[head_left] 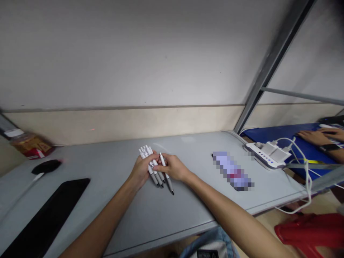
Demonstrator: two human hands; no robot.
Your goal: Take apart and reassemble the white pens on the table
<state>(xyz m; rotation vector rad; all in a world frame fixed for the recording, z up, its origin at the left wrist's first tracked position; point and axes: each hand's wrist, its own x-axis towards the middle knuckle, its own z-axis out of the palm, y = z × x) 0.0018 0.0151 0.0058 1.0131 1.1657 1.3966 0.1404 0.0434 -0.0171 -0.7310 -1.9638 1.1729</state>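
Note:
A bundle of several white-and-grey pens (154,175) is gripped in my left hand (140,172), their white ends fanned upward and dark tips pointing down toward me. Beside it, my right hand (174,167) pinches a single pen (168,180) of the same kind between thumb and fingers, its tip slanting down to the right. Both hands are close together over the grey desk (129,218), and the right fingers reach to the edge of the bundle. Part of the bundle is hidden behind the fingers.
At right lie a phone (231,170) with a blurred screen and a white power strip (266,156) with cables. Left are a black pad (51,215), a black mouse-like object (46,166) and a jar (29,145). Another person's hands (314,137) rest on a blue desk; a red stool (309,233) stands below.

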